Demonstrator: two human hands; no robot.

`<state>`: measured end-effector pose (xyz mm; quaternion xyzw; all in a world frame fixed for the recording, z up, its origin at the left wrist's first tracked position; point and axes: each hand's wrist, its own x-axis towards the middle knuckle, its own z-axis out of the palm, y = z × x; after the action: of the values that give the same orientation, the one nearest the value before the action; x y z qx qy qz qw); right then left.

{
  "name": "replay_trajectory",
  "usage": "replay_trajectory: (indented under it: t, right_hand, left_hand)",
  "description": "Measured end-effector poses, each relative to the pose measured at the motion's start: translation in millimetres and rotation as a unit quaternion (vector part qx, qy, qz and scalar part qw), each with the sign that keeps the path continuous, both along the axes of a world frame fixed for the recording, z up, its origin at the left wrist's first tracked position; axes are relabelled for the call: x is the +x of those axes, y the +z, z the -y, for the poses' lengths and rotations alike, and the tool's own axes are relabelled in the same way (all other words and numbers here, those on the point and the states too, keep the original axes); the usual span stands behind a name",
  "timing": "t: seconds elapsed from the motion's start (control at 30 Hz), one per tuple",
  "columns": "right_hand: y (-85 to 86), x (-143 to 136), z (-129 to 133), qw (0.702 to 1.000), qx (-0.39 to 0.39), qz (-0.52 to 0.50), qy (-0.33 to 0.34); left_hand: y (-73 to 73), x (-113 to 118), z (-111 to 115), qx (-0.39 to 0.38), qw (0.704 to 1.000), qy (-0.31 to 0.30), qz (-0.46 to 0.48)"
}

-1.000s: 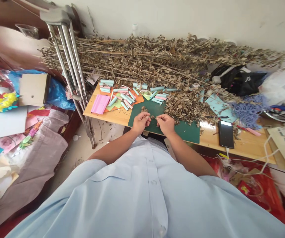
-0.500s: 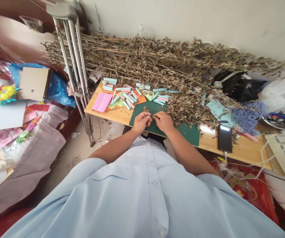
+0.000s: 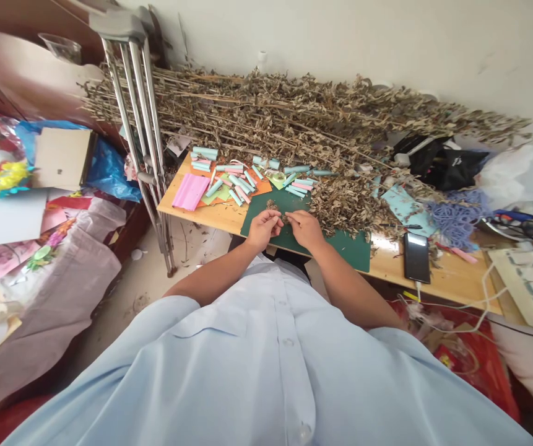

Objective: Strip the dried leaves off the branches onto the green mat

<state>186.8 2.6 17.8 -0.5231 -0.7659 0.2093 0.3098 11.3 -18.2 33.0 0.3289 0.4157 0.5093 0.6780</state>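
Observation:
My left hand (image 3: 265,228) and my right hand (image 3: 304,229) are close together over a dark green mat (image 3: 347,251). Both have their fingers pinched, with the fingertips nearly meeting. A small dark bit, perhaps dried leaf, shows between them, too small to name. Just behind my left hand lies a little clump of dried leaf (image 3: 270,204) on the mat. A heap of crumbled dried leaves (image 3: 340,207) spreads to the right of my right hand. Several pale blue and pink paper rolls (image 3: 238,183) lie beyond my hands, beside a pink sheet (image 3: 190,191).
Long dried leafy stalks (image 3: 247,105) cover the back of the wooden table (image 3: 229,220). A metal crutch (image 3: 143,124) stands at its left end. To the right are a phone (image 3: 417,257) on a white cable, blue yarn (image 3: 459,217) and a power strip (image 3: 526,288).
My right hand's fingers have shifted slightly between the frames, staying pinched near the left ones. The view has moved a little; the table things look unchanged.

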Motion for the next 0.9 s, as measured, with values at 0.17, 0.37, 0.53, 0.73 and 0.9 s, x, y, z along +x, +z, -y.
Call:
replay_trajectory:
  t: [0.17,0.37,0.53,0.73,0.9]
  right_hand:
    - [7.4,2.8,3.7,0.999,0.006,-0.042,-0.032]
    - [16.2,5.9,20.0,0.990,0.036,-0.113,-0.080]
    - [26.6,-2.2,34.0,0.985,0.055,-0.138,-0.091]
    - [41.0,-8.2,47.3,0.983,0.067,-0.141,-0.096]
    - [40.4,-4.7,51.2,0.980,0.078,-0.156,-0.097]
  left_hand:
    - [0.0,-1.0,-1.1,-0.007,1.000,-0.009,0.007]
    - [24.7,-1.0,-2.0,0.003,0.998,-0.006,0.056]
    - [42.7,1.5,-10.3,0.009,0.997,-0.017,0.078]
    - [47.7,-1.6,-12.8,-0.011,0.993,-0.032,0.114]
    - [51.6,0.5,-17.9,0.018,0.994,-0.025,0.108]
